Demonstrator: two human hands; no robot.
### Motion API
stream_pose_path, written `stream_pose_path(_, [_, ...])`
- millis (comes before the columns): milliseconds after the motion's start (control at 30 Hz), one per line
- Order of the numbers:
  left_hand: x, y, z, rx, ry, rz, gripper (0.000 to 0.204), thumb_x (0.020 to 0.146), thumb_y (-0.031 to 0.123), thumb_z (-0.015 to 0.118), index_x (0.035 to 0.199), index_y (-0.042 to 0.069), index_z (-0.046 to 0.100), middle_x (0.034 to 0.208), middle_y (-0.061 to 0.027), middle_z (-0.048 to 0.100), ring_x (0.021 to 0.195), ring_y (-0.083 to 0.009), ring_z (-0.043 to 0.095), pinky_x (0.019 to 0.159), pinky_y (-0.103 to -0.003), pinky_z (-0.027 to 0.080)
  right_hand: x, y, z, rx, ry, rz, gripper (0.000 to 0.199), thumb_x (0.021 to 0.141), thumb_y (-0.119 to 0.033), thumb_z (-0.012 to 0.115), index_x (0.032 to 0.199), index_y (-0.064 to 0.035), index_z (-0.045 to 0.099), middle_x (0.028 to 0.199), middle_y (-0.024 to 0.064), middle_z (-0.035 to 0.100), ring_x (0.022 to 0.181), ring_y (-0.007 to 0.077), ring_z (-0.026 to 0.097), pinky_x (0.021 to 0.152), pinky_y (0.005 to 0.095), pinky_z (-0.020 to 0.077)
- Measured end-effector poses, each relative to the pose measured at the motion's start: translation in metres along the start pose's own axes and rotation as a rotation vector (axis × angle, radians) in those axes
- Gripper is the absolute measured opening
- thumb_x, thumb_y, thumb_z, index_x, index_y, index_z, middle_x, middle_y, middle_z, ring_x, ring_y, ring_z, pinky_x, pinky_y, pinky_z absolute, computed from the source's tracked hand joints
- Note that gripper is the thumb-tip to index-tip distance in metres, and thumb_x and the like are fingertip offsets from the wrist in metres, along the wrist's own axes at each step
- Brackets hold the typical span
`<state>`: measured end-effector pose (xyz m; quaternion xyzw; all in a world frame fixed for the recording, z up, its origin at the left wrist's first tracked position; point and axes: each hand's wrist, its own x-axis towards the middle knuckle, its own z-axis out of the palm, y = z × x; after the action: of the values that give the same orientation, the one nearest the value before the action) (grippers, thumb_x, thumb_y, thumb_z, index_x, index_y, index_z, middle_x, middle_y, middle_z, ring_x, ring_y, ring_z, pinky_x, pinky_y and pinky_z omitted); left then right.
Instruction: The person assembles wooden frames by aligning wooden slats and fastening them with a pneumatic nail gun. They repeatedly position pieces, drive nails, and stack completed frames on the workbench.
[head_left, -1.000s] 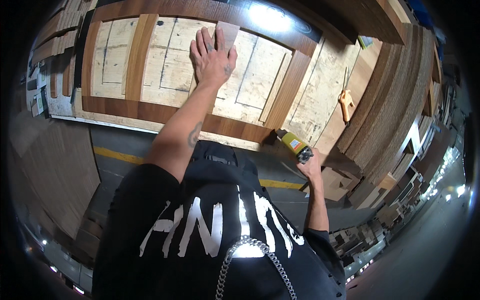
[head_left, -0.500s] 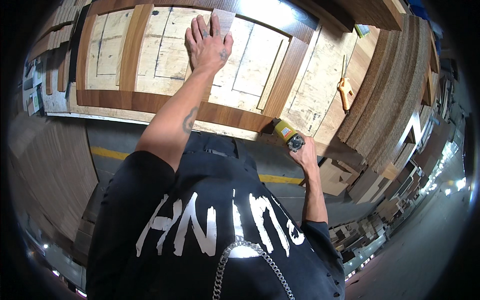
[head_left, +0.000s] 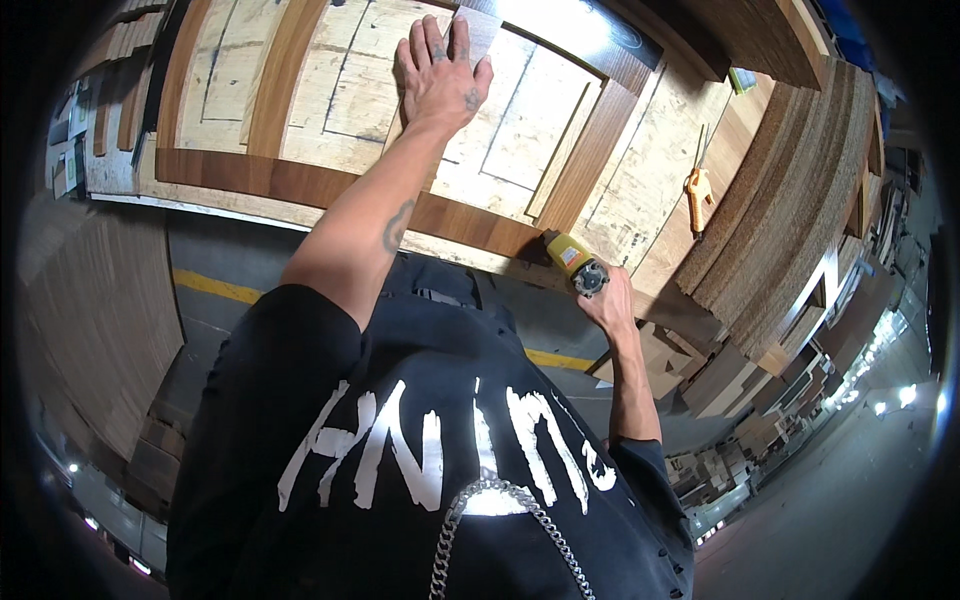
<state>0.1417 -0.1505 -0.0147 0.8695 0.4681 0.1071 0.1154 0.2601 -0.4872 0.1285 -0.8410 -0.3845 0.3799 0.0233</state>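
Yellow tool (head_left: 571, 256) has shifted left, pointing diagonally forward-left.

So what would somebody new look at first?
Probably the yellow tool in the right hand, by the near right corner of the wooden frame. Then perhaps the big white letters on the black shirt, low down, or the left hand spread over the frame's middle.

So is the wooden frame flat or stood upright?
Flat: the wooden frame lies on the bench, whose pale top shows through its openings.
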Motion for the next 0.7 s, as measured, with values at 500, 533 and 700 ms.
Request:
stream_pose_path(500, [-0.025,-0.193,-0.075,0.142,0.233,-0.196,0.076,0.097,0.051,0.057,0.154,0.003,0.039,0.157,-0.0309,0.031,0.146,-0.043,0.03,0.116,-0.068,0.009,0.002,-0.066,0.005,0.019,0.051,-0.014,0.038,0.074,-0.008,0.072,0.111,-0.0043,0.073,0.084,0.0262,0.07,0.082,0.0427,0.07,0.076,0.0469,0.0552])
stream_pose_path(533, [-0.035,-0.222,-0.077,0.118,0.243,-0.321,0.081,0.099,0.059,0.051,0.156,0.004,0.036,0.16,-0.0348,0.024,0.15,-0.0455,0.019,0.114,-0.073,0.005,0.006,-0.082,0.007,0.072,0.044,-0.035,0.038,0.074,-0.008,0.072,0.111,-0.0042,0.073,0.084,0.0258,0.07,0.082,0.0422,0.07,0.076,0.0468,0.0553])
stream_pose_path(700, [-0.05,-0.252,-0.087,0.173,0.032,-0.451,0.077,0.102,0.065,0.036,0.158,0.012,0.036,0.164,-0.028,0.023,0.153,-0.0433,0.014,0.121,-0.063,0.009,0.036,-0.158,0.026,0.194,-0.02,-0.152,0.036,0.076,-0.008,0.074,0.111,-0.0011,0.071,0.082,0.0245,0.071,0.079,0.041,0.071,0.075,0.0459,0.0557])
